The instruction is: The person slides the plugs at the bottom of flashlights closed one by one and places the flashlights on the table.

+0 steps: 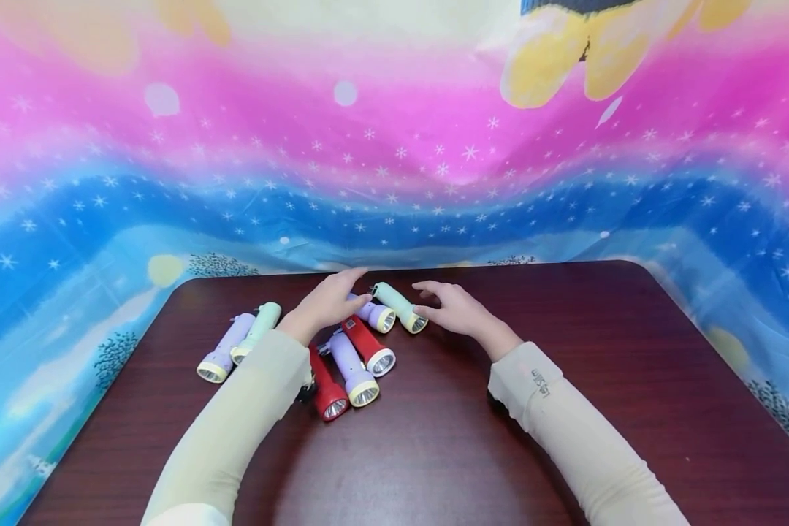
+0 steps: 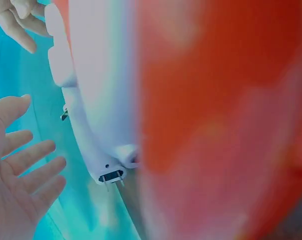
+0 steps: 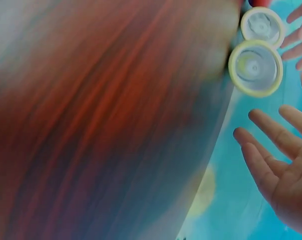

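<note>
My left hand (image 1: 325,299) reaches over the flashlights with its fingers extended, nearest to a purple flashlight (image 1: 376,314) that it partly covers. Beside that one lies a mint green flashlight (image 1: 394,301), lens end toward me. My right hand (image 1: 459,310) is at its right side, fingers spread and loosely bent, the palm facing left. In the left wrist view, a pale flashlight body (image 2: 88,135) shows two metal plug prongs, and the left hand (image 2: 28,175) has spread fingers. The right wrist view shows two round lenses (image 3: 256,68) with cream rims beyond the right hand (image 3: 286,160).
In front of the left hand lie a red flashlight (image 1: 329,394), a purple flashlight (image 1: 351,369) and another red flashlight (image 1: 370,349). Left of the forearm are a purple flashlight (image 1: 229,343) and a mint green one (image 1: 263,325). A patterned cloth (image 1: 401,197) hangs behind the dark wooden table (image 1: 421,453).
</note>
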Demonstrator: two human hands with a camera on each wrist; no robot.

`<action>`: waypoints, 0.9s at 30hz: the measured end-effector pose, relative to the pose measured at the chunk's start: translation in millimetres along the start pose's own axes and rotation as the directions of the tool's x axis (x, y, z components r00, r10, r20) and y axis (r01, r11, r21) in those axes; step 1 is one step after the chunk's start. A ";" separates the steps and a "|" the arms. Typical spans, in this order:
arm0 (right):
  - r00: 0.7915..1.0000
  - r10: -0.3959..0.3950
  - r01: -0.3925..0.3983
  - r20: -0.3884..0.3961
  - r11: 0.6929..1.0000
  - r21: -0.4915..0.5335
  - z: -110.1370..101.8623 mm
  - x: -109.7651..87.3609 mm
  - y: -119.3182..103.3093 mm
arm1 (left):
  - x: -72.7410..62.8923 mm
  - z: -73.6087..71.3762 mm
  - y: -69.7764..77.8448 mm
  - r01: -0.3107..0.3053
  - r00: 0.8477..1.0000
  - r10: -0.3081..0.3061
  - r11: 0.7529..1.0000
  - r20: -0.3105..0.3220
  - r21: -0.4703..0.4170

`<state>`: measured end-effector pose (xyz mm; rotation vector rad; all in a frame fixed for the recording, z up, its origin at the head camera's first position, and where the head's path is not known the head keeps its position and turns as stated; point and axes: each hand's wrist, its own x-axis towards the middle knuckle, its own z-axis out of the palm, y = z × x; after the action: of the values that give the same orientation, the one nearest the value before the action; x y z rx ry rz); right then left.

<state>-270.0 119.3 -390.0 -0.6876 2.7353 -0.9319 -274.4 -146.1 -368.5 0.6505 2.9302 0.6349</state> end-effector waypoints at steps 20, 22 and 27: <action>1.000 0.001 0.000 -0.006 0.986 0.165 18.3 23.6 2.3 | 36.4 6.6 -3.5 0.003 0.995 0.005 0.997 0.098 -0.083; 1.000 0.011 -0.012 0.008 0.984 0.180 19.0 23.7 1.7 | 38.0 7.6 -4.9 0.004 0.995 0.005 0.996 0.101 -0.091; 0.998 0.034 -0.043 0.045 0.977 0.208 22.0 23.6 -0.8 | 39.7 10.3 -5.4 0.018 0.994 -0.006 0.994 0.111 -0.104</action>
<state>-283.8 95.8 -407.2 -0.6057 2.5565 -1.1612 -310.9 -130.0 -379.4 0.6350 2.7756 0.7220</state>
